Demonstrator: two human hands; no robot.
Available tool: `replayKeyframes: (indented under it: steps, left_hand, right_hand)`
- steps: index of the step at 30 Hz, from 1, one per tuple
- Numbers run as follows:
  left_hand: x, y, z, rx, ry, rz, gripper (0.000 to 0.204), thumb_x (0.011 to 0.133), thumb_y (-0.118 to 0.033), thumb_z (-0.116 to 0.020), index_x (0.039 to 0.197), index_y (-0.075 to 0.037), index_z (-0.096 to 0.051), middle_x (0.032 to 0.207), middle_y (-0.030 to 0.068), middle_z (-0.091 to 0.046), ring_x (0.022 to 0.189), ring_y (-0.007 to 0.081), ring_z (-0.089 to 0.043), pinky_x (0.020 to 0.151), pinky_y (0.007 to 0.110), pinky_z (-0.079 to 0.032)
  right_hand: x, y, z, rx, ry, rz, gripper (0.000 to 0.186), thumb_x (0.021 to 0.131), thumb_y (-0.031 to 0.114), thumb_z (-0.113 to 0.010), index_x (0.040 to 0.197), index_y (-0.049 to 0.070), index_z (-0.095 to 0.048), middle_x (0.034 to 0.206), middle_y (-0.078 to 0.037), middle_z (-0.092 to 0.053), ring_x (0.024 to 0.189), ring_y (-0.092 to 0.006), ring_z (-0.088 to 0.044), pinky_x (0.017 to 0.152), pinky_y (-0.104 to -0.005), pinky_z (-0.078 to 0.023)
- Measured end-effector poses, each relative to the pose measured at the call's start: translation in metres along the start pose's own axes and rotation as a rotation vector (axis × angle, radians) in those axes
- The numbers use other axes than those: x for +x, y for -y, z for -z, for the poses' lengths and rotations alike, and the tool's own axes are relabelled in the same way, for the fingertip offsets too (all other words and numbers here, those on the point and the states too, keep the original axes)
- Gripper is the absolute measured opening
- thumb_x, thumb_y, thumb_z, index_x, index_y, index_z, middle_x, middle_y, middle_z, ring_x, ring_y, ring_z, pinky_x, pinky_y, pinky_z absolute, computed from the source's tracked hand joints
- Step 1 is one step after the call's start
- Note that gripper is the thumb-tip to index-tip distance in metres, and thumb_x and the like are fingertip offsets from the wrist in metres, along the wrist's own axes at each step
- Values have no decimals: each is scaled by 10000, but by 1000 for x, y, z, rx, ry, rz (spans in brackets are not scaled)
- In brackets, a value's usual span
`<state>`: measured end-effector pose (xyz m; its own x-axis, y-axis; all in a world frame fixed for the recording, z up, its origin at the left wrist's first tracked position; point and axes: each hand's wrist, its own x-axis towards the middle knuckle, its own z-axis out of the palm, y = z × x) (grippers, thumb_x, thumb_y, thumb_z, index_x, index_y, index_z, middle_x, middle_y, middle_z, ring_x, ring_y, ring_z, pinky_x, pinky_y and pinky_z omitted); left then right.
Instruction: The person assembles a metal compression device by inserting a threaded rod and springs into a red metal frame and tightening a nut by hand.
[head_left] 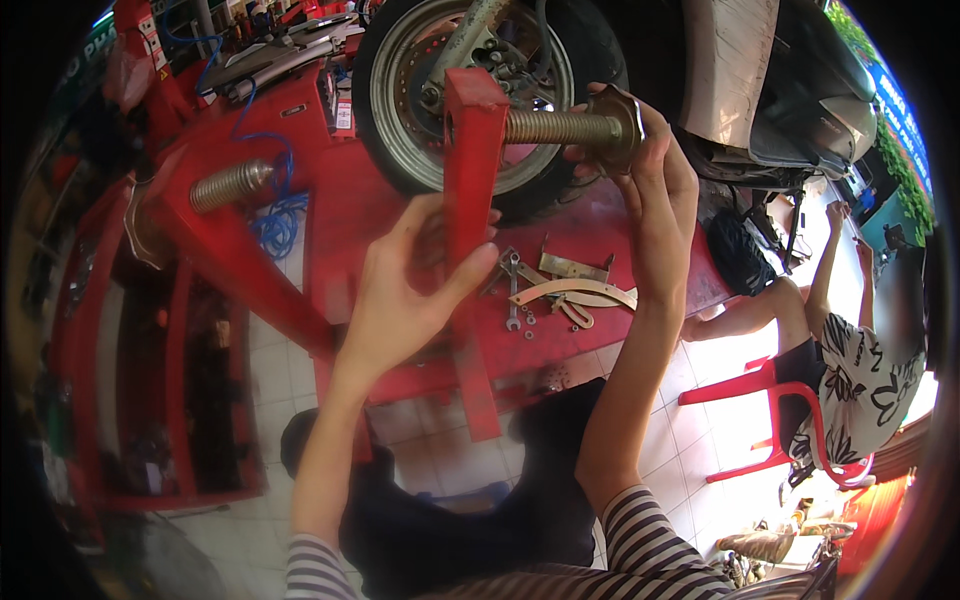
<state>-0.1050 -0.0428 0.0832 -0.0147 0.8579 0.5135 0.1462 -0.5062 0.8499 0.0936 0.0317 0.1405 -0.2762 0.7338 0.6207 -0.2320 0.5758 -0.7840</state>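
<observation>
My left hand [400,285] is wrapped around a red metal upright [472,170], with its thumb across the near side. A thick threaded screw [555,127] runs sideways from the upright's top. On the screw's right end is a wavy-edged metal handwheel [624,120], which the fingers of my right hand [655,185] grip. Right behind the upright stands a motorcycle's front wheel [375,110] on a red platform [400,375]. Between my forearms, an open-end wrench [513,290], several nuts, a curved tan piece [575,290] and a metal bracket [575,266] lie on the platform.
At left, a second red arm [250,260] carries another clamp screw [230,185]. A coiled blue hose [280,228] lies beside it. A red shelf frame [180,400] stands lower left. At right, a person [850,385] sits on a red plastic chair [735,388].
</observation>
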Motion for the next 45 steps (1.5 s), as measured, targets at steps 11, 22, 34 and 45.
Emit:
replayKeyframes:
  steps: [11, 22, 34, 45]
  left_hand:
    - [12, -2, -3, -70, -47, -96, 367, 880, -140, -677, 1165, 49, -545, 964, 136, -687, 917, 175, -659, 848, 307, -499]
    - [8, 10, -11, -110, -122, -128, 394, 893, -173, -667, 1193, 48, -536, 989, 143, -685, 890, 173, -658, 815, 304, -508]
    - [-15, 11, -17, -70, -96, 0, 304, 956, -119, -559, 1217, 35, -538, 1139, 114, -624, 1064, 168, -572, 966, 295, -403]
    - [-38, 32, -17, 156, -244, 207, 621, 950, -284, -606, 1426, 33, -364, 1444, 180, -419, 1328, 230, -393, 1110, 343, -272]
  right_hand:
    - [4, 1, 1, -18, 33, 105, 588, 923, 217, -633, 1387, -48, -386, 1288, -169, -543, 1185, -222, -549, 918, -310, -493]
    - [6, -9, -8, -150, 31, 312, 637, 1004, 483, -384, 1357, -47, -404, 1328, -201, -500, 1191, -299, -553, 998, -396, -464]
    - [6, -9, -2, 60, 70, 353, 643, 875, 232, -709, 1360, -7, -360, 1294, -132, -519, 1174, -204, -538, 959, -317, -439]
    - [-4, 11, 11, 56, 68, 2, 591, 876, 188, -698, 1341, 11, -380, 1193, -134, -571, 1073, -179, -584, 928, -327, -454]
